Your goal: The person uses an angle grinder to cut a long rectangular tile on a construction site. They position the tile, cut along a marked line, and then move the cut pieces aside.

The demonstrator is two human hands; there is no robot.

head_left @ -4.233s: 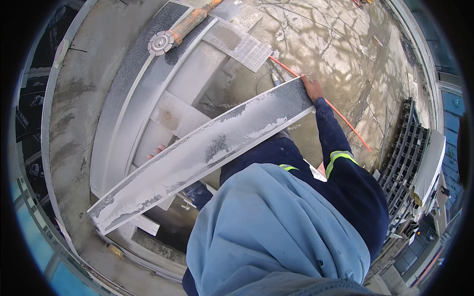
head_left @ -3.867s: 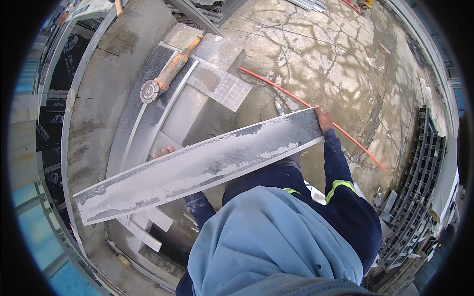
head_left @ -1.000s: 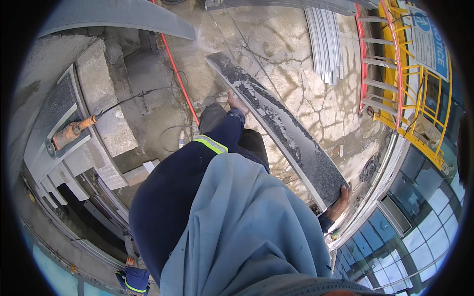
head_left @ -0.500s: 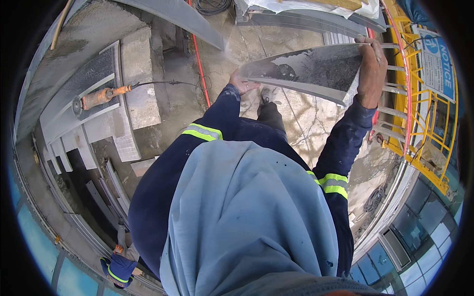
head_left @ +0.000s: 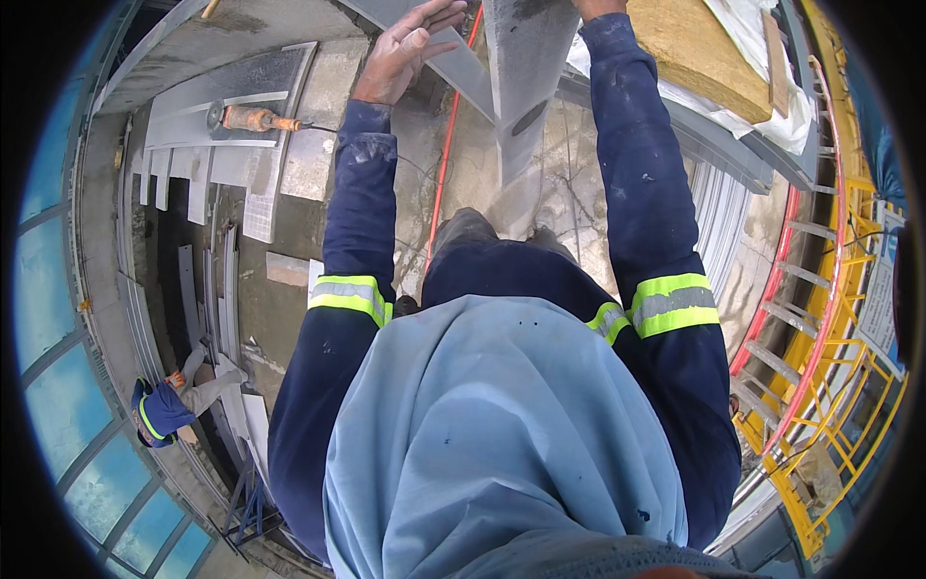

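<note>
A long grey stone-like slab (head_left: 526, 72) stands tilted up in front of me, narrow end down, with a dark oval patch low on its face. My left hand (head_left: 403, 50) is raised to the left of it, palm turned inward and fingers stretched out, with a gap between fingertips and slab. At the slab's top right, my right hand (head_left: 600, 8) is mostly cut off by the upper edge; its fingers are hidden, so its grip cannot be made out. Another grey slab (head_left: 463, 77) slants behind my left hand.
An orange angle grinder (head_left: 256, 119) lies on grey panels at left, its cord trailing right. A red hose (head_left: 446, 164) crosses the floor. Yellow insulation board (head_left: 714, 43) sits upper right; a red-railed ladder (head_left: 772, 352) and yellow frame (head_left: 849, 386) stand right. Another person (head_left: 164, 410) crouches lower left.
The slab has gone from lying across both hands at right to standing upright ahead. My left hand has let go and opened; both arms now reach forward, and the view has swung right.
</note>
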